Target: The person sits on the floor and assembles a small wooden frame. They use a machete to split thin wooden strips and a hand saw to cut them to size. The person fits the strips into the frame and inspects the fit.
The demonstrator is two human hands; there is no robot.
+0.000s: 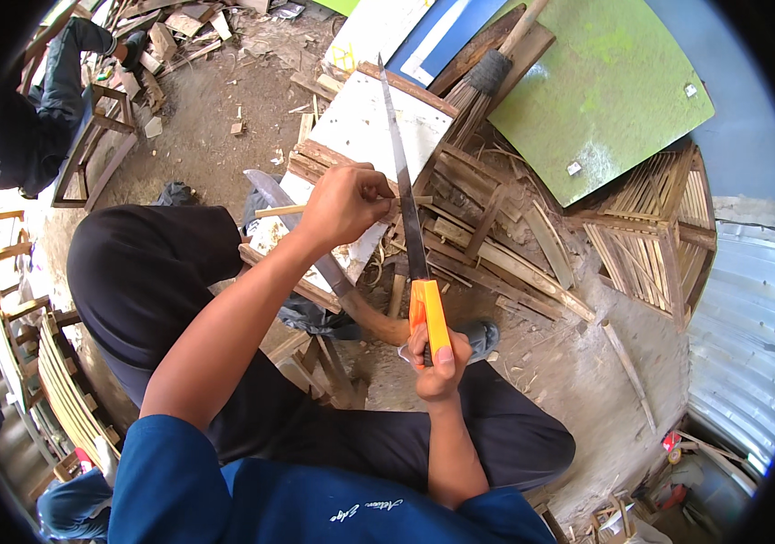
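My left hand [344, 207] is closed around a thin wooden stick [280, 210], whose ends stick out on both sides of the fist. In my right hand [440, 364] is the orange handle of a handsaw [430, 313]. Its long dark blade points away from me and crosses the stick's right end just beside my left fingers; whether the teeth touch the wood I cannot tell. Beneath both hands is a white-topped wooden bench [374, 118]. A curved machete [371, 317] with a wooden handle lies under my left forearm, partly hidden by it.
Scrap wood slats [487, 263] lie right of the bench, with a stick broom [487, 77] beyond. A green board [605, 100] leans behind a slatted wooden frame [650, 236]. Another person [20, 136] sits at the far left, and part of another person [79, 503] shows at lower left.
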